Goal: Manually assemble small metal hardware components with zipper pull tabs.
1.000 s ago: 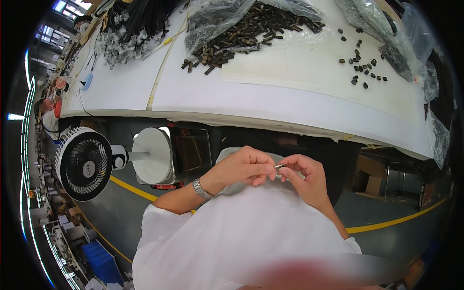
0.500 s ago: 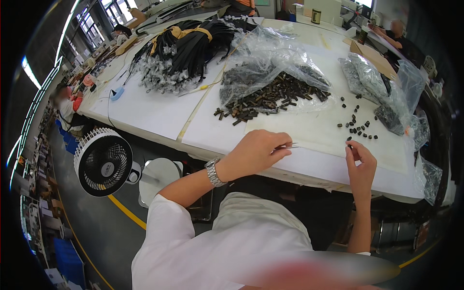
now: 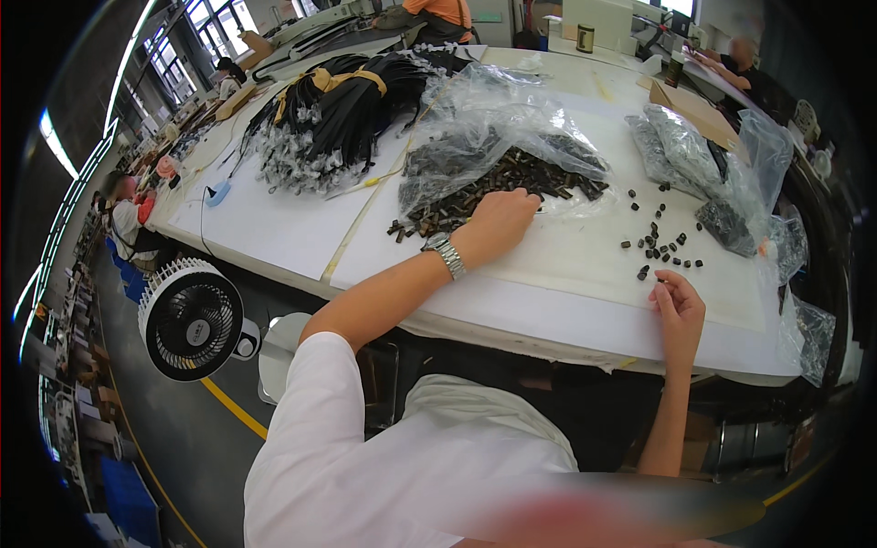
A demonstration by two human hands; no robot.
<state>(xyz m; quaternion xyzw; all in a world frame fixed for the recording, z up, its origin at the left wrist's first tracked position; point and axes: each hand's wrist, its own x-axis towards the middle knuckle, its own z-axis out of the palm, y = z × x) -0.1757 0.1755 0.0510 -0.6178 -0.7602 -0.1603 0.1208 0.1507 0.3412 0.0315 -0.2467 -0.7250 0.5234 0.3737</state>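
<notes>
My left hand [image 3: 499, 222], a metal watch [image 3: 445, 254] on its wrist, reaches to the near right edge of a pile of short dark brown and black tube-like pieces [image 3: 493, 183]. Its fingers are closed; a pale sliver of a thin metal tool shows beside the fingertips, the rest hidden. My right hand [image 3: 679, 309] rests low over the table's front part, thumb and fingers pinched together. Something dark shows at its fingertips, too small to name. Just beyond it lie several loose small black pieces [image 3: 652, 242].
Clear plastic sheeting [image 3: 484, 110] covers the back of the pile. A bundle of black straps [image 3: 356, 110] tied with yellow lies to the left. Filled plastic bags [image 3: 676, 151] stand at the right. A fan [image 3: 194, 320] is by the table's front left. Other people sit farther off.
My left hand has moved forward from the table's front edge to the pile. The right hand stays nearly in place, and two black pieces now lie just beyond its fingertips.
</notes>
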